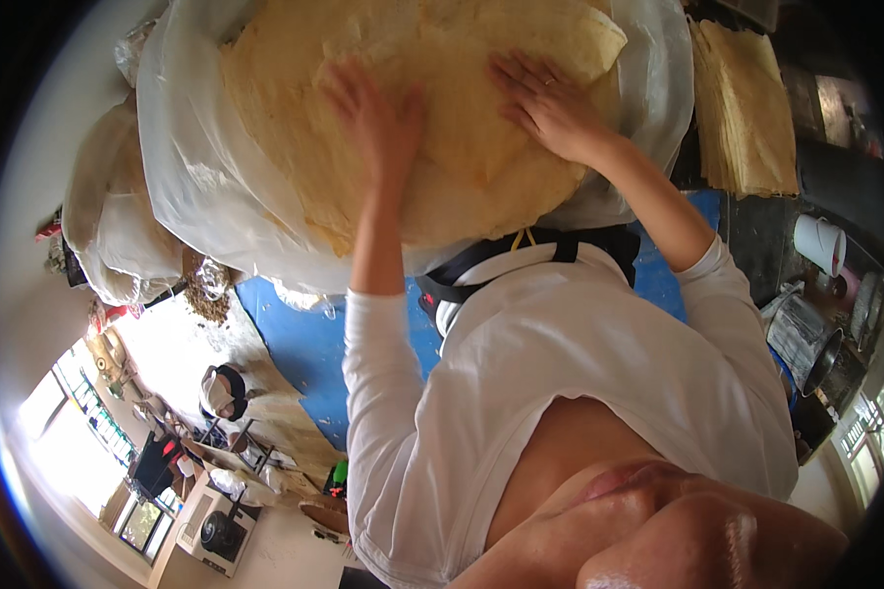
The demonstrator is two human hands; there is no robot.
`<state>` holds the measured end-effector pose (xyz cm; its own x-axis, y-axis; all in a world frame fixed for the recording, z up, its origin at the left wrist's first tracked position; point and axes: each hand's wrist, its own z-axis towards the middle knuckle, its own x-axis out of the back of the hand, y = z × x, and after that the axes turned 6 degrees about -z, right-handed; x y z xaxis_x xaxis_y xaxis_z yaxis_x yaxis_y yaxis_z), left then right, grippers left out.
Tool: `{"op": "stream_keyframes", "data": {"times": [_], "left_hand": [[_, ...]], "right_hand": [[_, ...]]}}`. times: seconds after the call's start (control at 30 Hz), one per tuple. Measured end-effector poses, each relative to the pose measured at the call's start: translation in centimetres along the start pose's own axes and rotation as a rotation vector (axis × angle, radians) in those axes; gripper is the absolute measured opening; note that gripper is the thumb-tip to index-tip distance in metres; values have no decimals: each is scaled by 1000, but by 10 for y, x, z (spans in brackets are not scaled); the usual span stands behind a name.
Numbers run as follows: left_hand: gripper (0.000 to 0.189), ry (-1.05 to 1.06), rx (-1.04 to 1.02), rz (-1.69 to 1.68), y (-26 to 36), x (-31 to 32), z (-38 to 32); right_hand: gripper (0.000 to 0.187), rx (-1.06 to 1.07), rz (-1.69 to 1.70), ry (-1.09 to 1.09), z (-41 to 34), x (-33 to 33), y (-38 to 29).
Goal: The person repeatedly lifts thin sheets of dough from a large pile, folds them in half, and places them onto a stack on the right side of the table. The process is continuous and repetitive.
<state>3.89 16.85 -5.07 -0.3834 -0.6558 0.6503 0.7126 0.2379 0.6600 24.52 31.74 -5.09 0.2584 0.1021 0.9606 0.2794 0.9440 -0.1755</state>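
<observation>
A large tan, crinkled sheet [457, 191] lies before me on translucent white plastic sheeting [199, 169]. My left hand [372, 110], slightly blurred, is over the sheet's left part with its fingers apart, and whether it presses down cannot be told. On the right part of the sheet rests my right hand [549, 103], palm down, fingers spread a little and a ring on one finger. Near that hand the sheet's upper right edge is folded or raised, showing a paler surface. Neither hand grips anything.
A stack of similar tan sheets [744, 110] lies at the right. Beyond it stand a white bucket [819, 244] and a metal pot [803, 339]. At the left is another plastic-wrapped bundle [125, 213]. Blue covering [295, 353] shows below the work surface.
</observation>
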Motion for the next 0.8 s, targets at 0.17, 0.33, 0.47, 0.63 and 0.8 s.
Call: {"op": "stream_keyframes", "data": {"times": [0.17, 0.33, 0.47, 0.63, 0.8], "left_hand": [[80, -21, 793, -979, 38, 18, -37], [38, 391, 773, -1416, 48, 36, -25], [37, 126, 187, -980, 65, 19, 26], [50, -208, -451, 256, 43, -61, 84], [59, -144, -193, 107, 26, -108, 71]], "right_hand": [[73, 33, -27, -202, -9, 7, 1], [75, 83, 40, -250, -11, 17, -35], [57, -520, 875, -256, -17, 19, -36], [47, -1104, 2133, 259, -14, 20, 1], [51, -1119, 2202, 316, -11, 25, 10]]}}
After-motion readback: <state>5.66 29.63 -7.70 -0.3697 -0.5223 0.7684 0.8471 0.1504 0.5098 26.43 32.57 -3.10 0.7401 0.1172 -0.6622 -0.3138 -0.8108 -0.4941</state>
